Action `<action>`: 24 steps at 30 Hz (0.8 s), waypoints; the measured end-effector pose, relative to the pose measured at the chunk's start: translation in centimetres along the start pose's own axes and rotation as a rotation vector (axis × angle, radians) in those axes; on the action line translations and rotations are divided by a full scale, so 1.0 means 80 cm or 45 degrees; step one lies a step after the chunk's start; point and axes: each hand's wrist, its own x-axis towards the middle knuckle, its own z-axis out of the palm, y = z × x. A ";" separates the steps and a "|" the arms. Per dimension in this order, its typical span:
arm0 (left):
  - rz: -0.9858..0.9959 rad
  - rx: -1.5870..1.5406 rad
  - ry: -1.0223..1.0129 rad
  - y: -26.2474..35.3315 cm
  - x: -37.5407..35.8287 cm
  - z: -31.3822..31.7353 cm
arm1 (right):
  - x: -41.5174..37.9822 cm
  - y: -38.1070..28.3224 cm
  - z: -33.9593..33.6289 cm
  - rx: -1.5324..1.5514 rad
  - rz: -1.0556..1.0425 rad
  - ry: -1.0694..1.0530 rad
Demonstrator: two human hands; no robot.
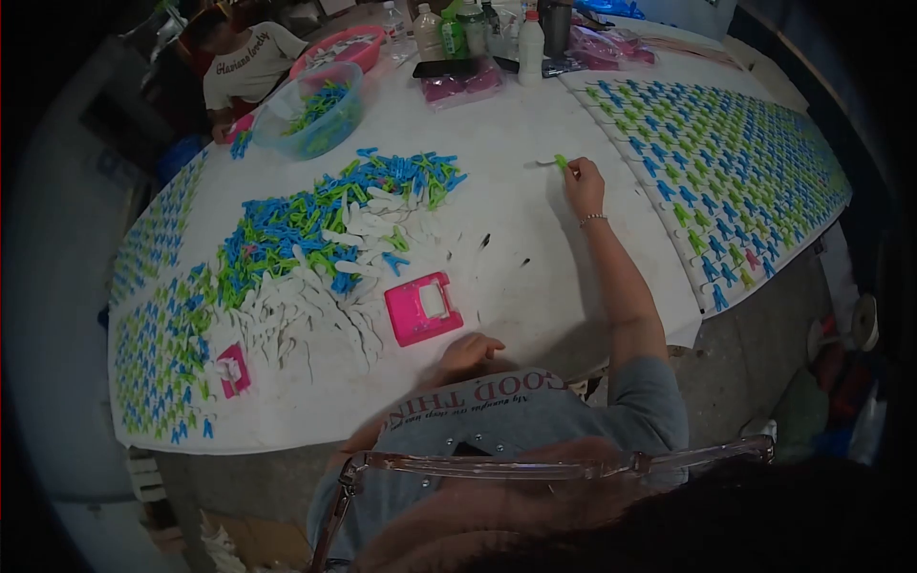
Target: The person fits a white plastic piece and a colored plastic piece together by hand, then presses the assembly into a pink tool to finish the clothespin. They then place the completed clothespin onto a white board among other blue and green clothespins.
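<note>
My right hand (585,188) is reached out over the white table, its fingers pinching a green clothespin (562,161). A thin white piece (544,163) sticks out to the left from that clothespin. Near the table's front edge rests my left hand (468,353), fingers curled in, with nothing visible in them. Just beyond it lies a pink plastic fixture (411,323) with a white block (435,301) in it. A heap of blue and green clothespins (306,224) spreads to the left, with loose white strips (310,320) in front of it.
On the right, a board (702,296) carries rows of blue and green clothespins; more rows (158,358) cover the left side. A clear basin (334,134), a pink basin (368,43) and several bottles (530,48) stand at the back. Another person (253,72) sits at far left.
</note>
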 end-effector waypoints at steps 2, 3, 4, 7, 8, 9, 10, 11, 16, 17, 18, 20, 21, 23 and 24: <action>0.270 0.149 0.008 -0.021 0.000 0.012 | 0.018 0.030 0.012 -0.205 -0.161 0.083; 0.270 0.152 0.007 -0.016 0.000 0.012 | 0.022 0.036 0.015 -0.203 -0.160 0.084; 0.226 0.118 0.063 -0.012 -0.001 0.012 | 0.025 0.041 0.019 -0.287 -0.087 -0.002; 0.194 0.075 0.100 -0.008 -0.001 0.010 | 0.022 0.042 0.017 -0.354 -0.073 -0.004; 0.212 0.060 0.081 -0.009 0.000 0.008 | 0.017 0.040 0.012 -0.344 -0.131 0.082; 0.209 0.064 0.080 -0.008 0.000 0.006 | 0.011 0.037 0.003 -0.340 -0.129 0.082; 0.201 0.053 0.093 -0.002 0.000 0.004 | 0.004 0.030 -0.012 -0.445 -0.128 -0.116; 0.194 0.038 0.106 0.003 0.001 0.004 | -0.004 0.025 -0.024 -0.552 -0.126 -0.315; 0.121 0.010 0.119 0.010 0.002 0.005 | -0.023 0.023 -0.036 -0.787 -0.349 -0.352; 0.142 0.033 0.127 0.010 0.002 0.005 | -0.019 0.027 -0.035 -0.788 -0.342 -0.379; 0.144 0.031 0.125 0.012 0.003 0.004 | -0.013 0.028 -0.034 -0.791 -0.340 -0.378; 0.127 0.021 0.125 0.019 0.005 0.000 | 0.001 0.029 -0.028 -0.796 -0.296 -0.498; 0.126 0.030 0.122 0.018 0.006 -0.001 | 0.008 0.028 -0.026 -0.788 -0.294 -0.494; 0.178 -0.095 0.125 0.012 0.008 0.000 | 0.023 0.026 -0.021 -0.792 -0.225 -0.600; 0.179 -0.093 0.124 0.009 0.009 0.001 | 0.033 0.032 -0.014 -0.791 -0.225 -0.598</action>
